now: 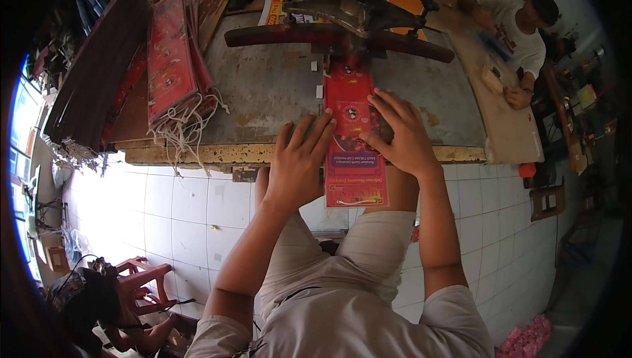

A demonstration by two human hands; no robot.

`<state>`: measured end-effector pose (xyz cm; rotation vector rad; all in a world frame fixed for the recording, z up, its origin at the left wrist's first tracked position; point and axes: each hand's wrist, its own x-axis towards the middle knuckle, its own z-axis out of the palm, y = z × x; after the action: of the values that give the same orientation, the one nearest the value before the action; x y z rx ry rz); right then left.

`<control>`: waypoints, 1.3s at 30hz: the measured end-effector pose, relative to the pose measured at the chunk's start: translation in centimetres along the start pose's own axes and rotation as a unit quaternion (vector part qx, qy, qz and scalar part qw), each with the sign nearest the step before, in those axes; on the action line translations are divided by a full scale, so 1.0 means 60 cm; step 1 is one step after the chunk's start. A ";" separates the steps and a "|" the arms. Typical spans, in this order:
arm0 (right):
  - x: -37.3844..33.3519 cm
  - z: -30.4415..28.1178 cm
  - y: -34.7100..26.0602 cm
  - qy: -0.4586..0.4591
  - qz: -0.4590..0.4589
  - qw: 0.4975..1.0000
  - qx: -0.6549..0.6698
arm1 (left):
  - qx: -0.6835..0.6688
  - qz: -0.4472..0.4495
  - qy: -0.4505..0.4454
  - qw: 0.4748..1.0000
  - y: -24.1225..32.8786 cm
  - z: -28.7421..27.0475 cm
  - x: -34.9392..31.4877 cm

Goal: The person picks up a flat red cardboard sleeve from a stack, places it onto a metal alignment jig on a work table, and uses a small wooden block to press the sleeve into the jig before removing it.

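Observation:
A long red printed strip (345, 111) with a purple panel lies on the worn grey tabletop (263, 88), its near end hanging past the table's front edge. A thin pale cord shows at that end. My left hand (299, 160) rests along the strip's left edge with fingers stretched forward. On the other side, my right hand (401, 134) has spread fingers, thumb and fingertips touching the strip's right edge. The strip's far end runs under a dark metal machine (355, 16) with a long curved bar, where it is hidden.
At the left, a pile of red printed strips (172, 62) with dangling white cords lies beside a tall dark stack (99, 62). Two small white blocks (320, 91) sit beside the strip. A co-worker (517, 35) works at the right end. Red stools (141, 285) stand on the tiled floor.

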<state>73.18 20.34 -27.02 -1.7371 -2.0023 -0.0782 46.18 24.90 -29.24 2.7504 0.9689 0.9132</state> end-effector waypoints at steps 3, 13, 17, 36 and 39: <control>-0.001 0.003 0.003 0.002 -0.003 1.000 -0.005 | 0.002 -0.001 -0.003 1.000 0.000 0.001 -0.001; 0.004 0.000 0.003 -0.002 0.008 1.000 0.015 | 0.010 -0.004 0.000 1.000 0.001 0.002 0.000; 0.003 0.002 0.005 0.000 0.000 1.000 0.009 | 0.018 -0.004 -0.002 1.000 0.001 0.002 0.001; -0.001 -0.001 0.016 -0.002 -0.011 1.000 0.022 | 0.016 0.001 -0.001 1.000 0.001 0.006 0.002; -0.005 -0.027 0.055 -0.025 0.021 0.996 0.080 | 0.021 -0.003 -0.005 1.000 -0.005 0.003 -0.001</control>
<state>76.81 20.13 -26.58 -1.6944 -1.9481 0.1366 46.10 25.12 -29.49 2.7823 1.0050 0.8888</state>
